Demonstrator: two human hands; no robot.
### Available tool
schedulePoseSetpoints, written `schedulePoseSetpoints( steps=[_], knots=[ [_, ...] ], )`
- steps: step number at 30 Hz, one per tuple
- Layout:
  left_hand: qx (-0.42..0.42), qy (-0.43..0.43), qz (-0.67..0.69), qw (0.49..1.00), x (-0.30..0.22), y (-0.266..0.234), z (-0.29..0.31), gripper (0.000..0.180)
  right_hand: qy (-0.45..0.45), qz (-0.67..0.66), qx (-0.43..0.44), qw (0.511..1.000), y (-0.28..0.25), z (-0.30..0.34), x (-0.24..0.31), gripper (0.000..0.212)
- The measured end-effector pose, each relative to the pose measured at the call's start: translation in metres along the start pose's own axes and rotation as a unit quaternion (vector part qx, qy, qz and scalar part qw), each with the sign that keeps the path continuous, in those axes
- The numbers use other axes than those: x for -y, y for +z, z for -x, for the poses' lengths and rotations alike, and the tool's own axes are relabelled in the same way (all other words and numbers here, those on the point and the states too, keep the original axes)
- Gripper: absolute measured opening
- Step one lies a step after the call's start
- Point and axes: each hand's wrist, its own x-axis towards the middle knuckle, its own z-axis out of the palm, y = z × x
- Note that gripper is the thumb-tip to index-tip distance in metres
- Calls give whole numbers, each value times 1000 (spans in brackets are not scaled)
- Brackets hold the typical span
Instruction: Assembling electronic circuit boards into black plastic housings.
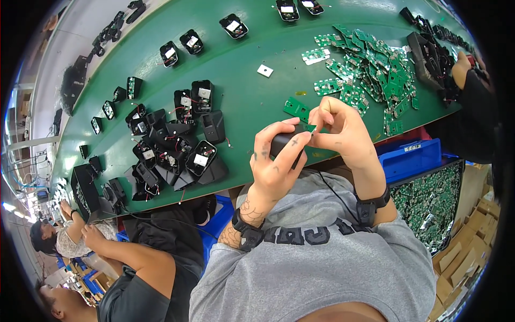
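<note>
My left hand (272, 161) is wrapped round a small black plastic housing (281, 141) at the table's near edge. My right hand (341, 131) pinches a green circuit board (310, 129) with thumb and forefinger, at the housing's right end. Only a corner of that board shows; fingers cover the rest, so how deep it sits in the housing cannot be seen. Just beyond my fingers, another green circuit board (295, 108) lies on the table. A small white square piece (264, 70) rests farther off.
A heap of green circuit boards (375, 70) covers the right of the green table (241, 70). Black housings (166, 137) pile up on the left, with more (233, 26) along the far side. Beside me stand a blue bin (410, 161) and co-workers, one a dark-shirted person (142, 279).
</note>
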Motion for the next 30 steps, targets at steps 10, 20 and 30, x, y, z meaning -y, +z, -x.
schedulePoseSetpoints(
  steps=[10, 20, 30],
  knots=[
    [-89, -97, 55, 990, 1, 4, 0, 37, -107, 82, -94, 986, 18, 6, -24, 22],
    [-87, -54, 22, 995, 2, 8, 1, 39, -121, 40, -82, 988, 22, 4, -31, 10],
    [-95, -24, -2, 995, 4, 7, 5, 48, -24, -176, -36, 983, 26, 2, -37, 12]
  ],
)
